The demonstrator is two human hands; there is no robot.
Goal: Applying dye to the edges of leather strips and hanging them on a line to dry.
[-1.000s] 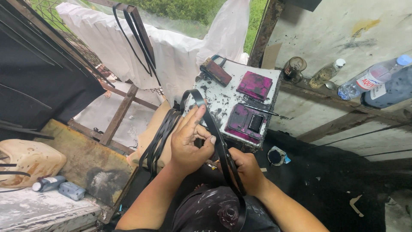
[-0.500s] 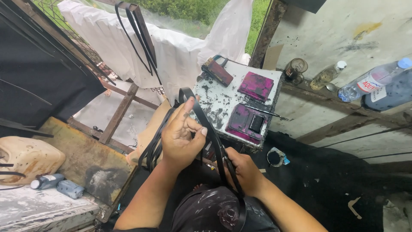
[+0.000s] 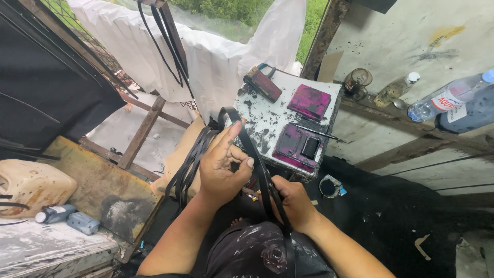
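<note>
the left hand (image 3: 222, 166) pinches a black rubber strip (image 3: 256, 159) between thumb and fingers, where the strip loops up in front of a paint-spattered white stand (image 3: 267, 121). the right hand (image 3: 291, 202) is clamped around the same strip lower down, just above the person's lap. two magenta-stained pads (image 3: 309, 101) and a thin brush (image 3: 315, 132) lie on the stand, and more black strips (image 3: 190, 164) hang beside the left hand.

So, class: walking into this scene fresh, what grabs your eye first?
Dead centre, the left hand and right hand grip a black strap that loops up between them. Just behind stands a white, ink-stained block carrying magenta pads. Clear bottles lie on the ledge at upper right.
</note>
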